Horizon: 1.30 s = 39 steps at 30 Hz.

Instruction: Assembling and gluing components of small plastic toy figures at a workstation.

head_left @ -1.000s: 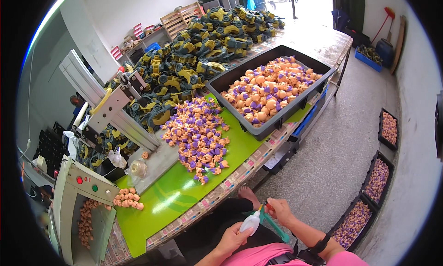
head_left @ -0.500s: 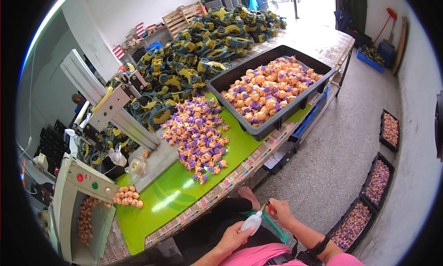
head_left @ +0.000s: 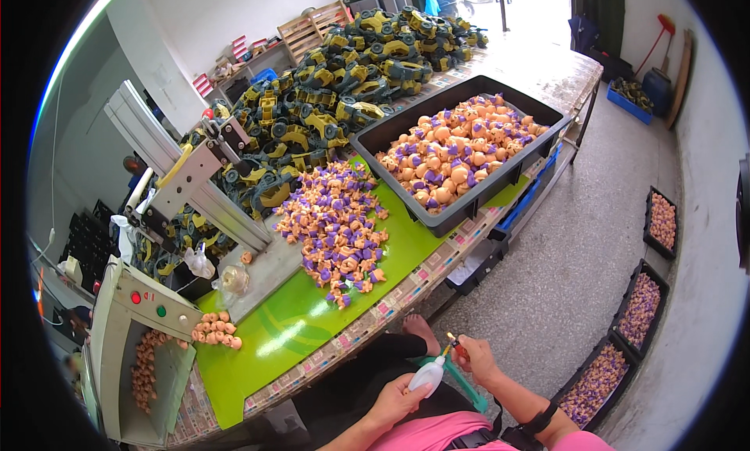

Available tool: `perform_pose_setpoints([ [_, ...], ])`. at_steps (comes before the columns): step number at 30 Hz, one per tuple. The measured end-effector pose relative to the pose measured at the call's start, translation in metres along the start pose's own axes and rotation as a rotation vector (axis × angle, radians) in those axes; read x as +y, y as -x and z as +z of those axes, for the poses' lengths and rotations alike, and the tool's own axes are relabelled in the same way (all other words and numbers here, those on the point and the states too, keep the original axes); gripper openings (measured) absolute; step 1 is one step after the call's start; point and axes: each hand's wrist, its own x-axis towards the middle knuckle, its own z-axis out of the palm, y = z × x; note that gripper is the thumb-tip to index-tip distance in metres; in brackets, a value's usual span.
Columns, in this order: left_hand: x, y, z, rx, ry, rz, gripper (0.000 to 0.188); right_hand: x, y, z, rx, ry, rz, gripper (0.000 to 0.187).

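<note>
In front of my lap, my left hand (head_left: 397,400) is wrapped round a white squeeze bottle (head_left: 426,377), tilted with its thin yellowish nozzle (head_left: 444,352) pointing up. Close beside that nozzle, my right hand (head_left: 476,359) grips a small red lighter (head_left: 461,351). A bright spot shows at the lighter's top end; whether it is a flame or shiny metal I cannot tell. Both hands are held off the table's near edge. On the green tabletop (head_left: 312,338) lies a heap of small peach and purple figure bodies (head_left: 332,232), with several round peach heads (head_left: 217,331) nearer the machine.
A black tub (head_left: 453,226) of assembled figures stands on the table's right part. Behind lies a pile of yellow and grey toy vehicles (head_left: 320,99). A press machine (head_left: 148,298) with buttons occupies the left. Black crates (head_left: 637,345) of parts line the right wall.
The lighter's top end has risen slightly beside the nozzle and now looks brighter. The bottle and my left hand have barely moved.
</note>
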Motion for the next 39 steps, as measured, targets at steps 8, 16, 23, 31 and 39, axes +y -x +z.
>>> perform_pose_setpoints([
  [8,0.0034,-0.0014,0.0032,-0.001,-0.019,-0.011,0.025,0.0010,0.0022,-0.0018,0.030,-0.002,0.040,0.049],
  [16,0.0028,-0.0036,0.0062,-0.008,-0.059,-0.035,0.023,0.0030,0.0052,-0.0056,0.068,-0.066,0.016,0.048],
  [23,0.0019,-0.0051,0.0076,-0.028,-0.051,-0.007,0.023,0.0064,0.0057,-0.0098,0.101,-0.075,0.044,0.046],
  [31,0.0023,-0.0042,0.0056,-0.035,-0.051,-0.023,0.023,0.0072,0.0037,-0.0080,0.103,-0.114,0.043,0.046],
  [39,0.0021,-0.0007,0.0014,-0.057,0.000,-0.019,0.024,0.0031,0.0059,-0.0024,0.067,-0.142,0.056,0.044],
])
